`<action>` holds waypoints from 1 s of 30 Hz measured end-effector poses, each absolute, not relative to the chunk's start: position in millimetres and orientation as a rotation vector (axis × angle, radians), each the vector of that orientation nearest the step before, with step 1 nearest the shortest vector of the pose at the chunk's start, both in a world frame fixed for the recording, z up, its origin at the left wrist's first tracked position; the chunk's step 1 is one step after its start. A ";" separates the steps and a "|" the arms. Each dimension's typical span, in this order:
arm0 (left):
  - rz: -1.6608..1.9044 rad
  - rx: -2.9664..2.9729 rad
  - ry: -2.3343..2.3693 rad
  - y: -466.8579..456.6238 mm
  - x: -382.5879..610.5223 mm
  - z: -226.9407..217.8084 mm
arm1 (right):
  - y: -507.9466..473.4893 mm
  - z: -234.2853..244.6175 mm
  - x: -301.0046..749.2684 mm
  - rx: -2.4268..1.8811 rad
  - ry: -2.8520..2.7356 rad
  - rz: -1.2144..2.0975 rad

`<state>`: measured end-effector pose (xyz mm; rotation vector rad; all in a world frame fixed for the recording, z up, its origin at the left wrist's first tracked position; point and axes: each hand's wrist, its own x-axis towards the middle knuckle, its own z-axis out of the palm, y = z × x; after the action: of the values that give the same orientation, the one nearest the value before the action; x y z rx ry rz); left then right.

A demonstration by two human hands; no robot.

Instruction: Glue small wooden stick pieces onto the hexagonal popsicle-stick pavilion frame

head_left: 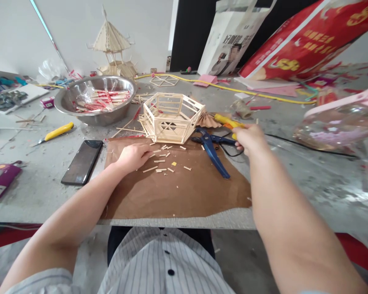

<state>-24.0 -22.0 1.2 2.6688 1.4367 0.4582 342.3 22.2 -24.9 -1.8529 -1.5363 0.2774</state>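
My right hand (251, 139) is closed around a yellow hot glue gun (228, 121), held over the table to the right of a hexagonal frame of thin wooden sticks (171, 120). My left hand (135, 156) rests on brown paper (171, 194), its fingers apart and loosely bent towards several short cut stick pieces (160, 161). Its fingertips are partly hidden from me. A blue hand cutter (213, 153) lies partly on the paper, just below the glue gun. The stick frame stands at the paper's back edge, with neither hand touching it.
On the left are a phone (82, 162), a yellow utility knife (58, 132) and a metal bowl (95, 118) of sticks. A stick pagoda model (113, 45) stands behind. A black cord (309, 145) and a plastic container (328, 126) are at right; a yellow cable (248, 90) crosses the back.
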 end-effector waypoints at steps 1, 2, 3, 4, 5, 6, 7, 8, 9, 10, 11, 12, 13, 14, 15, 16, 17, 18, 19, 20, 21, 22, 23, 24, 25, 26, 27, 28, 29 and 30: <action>0.472 2.653 1.436 -22.1 -23.8 1.3 | 19.8 -20.9 337.1 -1.870 -1.389 0.339; 0.486 2.633 1.438 -22.2 -23.5 1.4 | 17.3 -16.2 331.6 -1.876 -1.261 0.390; 0.501 2.610 1.441 -22.4 -23.1 1.5 | 14.7 -11.1 326.1 -1.863 -1.165 0.432; 0.515 2.590 1.441 -22.6 -22.8 1.7 | 12.2 -5.6 321.0 -1.831 -1.092 0.467; 0.530 2.573 1.437 -22.9 -22.4 1.9 | 9.7 -0.1 316.4 -1.781 -1.033 0.496; 0.543 2.560 1.431 -23.2 -22.0 2.0 | 7.4 5.2 312.4 -1.712 -0.971 0.532; 0.554 2.550 1.423 -23.5 -21.7 2.2 | 5.1 10.1 309.1 -1.606 -0.885 0.591; 0.564 2.541 1.413 -23.9 -21.4 2.3 | 2.8 14.5 306.3 -1.518 -0.819 0.645; 0.571 2.529 1.405 -24.2 -21.1 2.5 | 0.6 18.2 304.2 -1.439 -0.783 0.713; 0.578 2.514 1.404 -24.5 -20.9 2.7 | -1.6 21.3 302.7 -1.374 -0.767 0.772; 0.584 2.496 1.407 -24.8 -20.8 2.9 | -3.6 23.7 301.6 -1.326 -0.782 0.831; 0.591 2.477 1.410 -25.1 -20.8 3.1 | -5.5 25.6 300.8 -1.280 -0.815 0.890; 0.599 2.458 1.412 -25.2 -20.8 3.3 | -7.2 27.2 300.2 -1.238 -0.855 0.939; 0.608 2.436 1.411 -25.3 -20.8 3.5 | -8.7 28.6 299.6 -1.202 -0.901 0.985; 0.620 2.411 1.406 -25.3 -20.8 3.6 | -10.1 30.0 298.9 -1.170 -0.949 1.021; 0.638 2.382 1.397 -25.2 -20.7 3.8 | -11.4 31.4 297.8 -1.152 -0.985 1.032; 0.666 2.341 1.385 -24.9 -20.5 3.8 | -12.8 33.0 296.3 -1.148 -1.008 1.027; 0.705 2.285 1.374 -24.5 -20.2 3.8 | -14.4 34.6 294.4 -1.154 -1.017 1.010; 0.747 2.214 1.358 -24.0 -19.9 3.9 | -16.1 36.3 291.9 -1.162 -1.020 0.994; 0.787 2.129 1.337 -23.4 -19.6 3.9 | -18.1 38.0 289.0 -1.164 -1.024 0.987; 0.818 2.030 1.314 -22.8 -19.2 3.9 | -20.3 39.4 285.7 -1.156 -1.038 0.985; 0.836 1.924 1.288 -22.3 -18.9 3.9 | -22.6 40.6 282.3 -1.142 -1.066 0.991; 0.847 1.817 1.260 -22.0 -18.5 4.0 | -25.1 41.4 278.8 -1.122 -1.106 0.999; 0.856 1.716 1.230 -21.8 -18.2 4.2 | -27.5 41.8 275.3 -1.102 -1.155 1.013; 0.865 1.622 1.198 -21.9 -18.0 4.4 | -29.9 41.8 271.9 -1.081 -1.207 1.037; 0.872 1.540 1.167 -22.2 -17.8 4.6 | -32.1 41.5 268.6 -1.061 -1.256 1.071; 0.875 1.473 1.138 -22.6 -17.7 5.1 | -34.1 40.9 265.2 -1.040 -1.303 1.116; 0.873 1.419 1.114 -23.1 -17.5 5.7 | -35.9 40.2 261.8 -1.015 -1.341 1.166; 0.866 1.372 1.097 -23.8 -17.4 6.5 | -37.4 39.5 258.2 -0.996 -1.377 1.207; 0.853 1.336 1.085 -24.4 -17.3 7.6 | -38.8 38.8 254.5 -0.979 -1.408 1.249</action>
<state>-17.3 -24.4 7.6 1.3359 1.0854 0.8534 254.5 -38.8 38.8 -0.9789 -1.4085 1.2486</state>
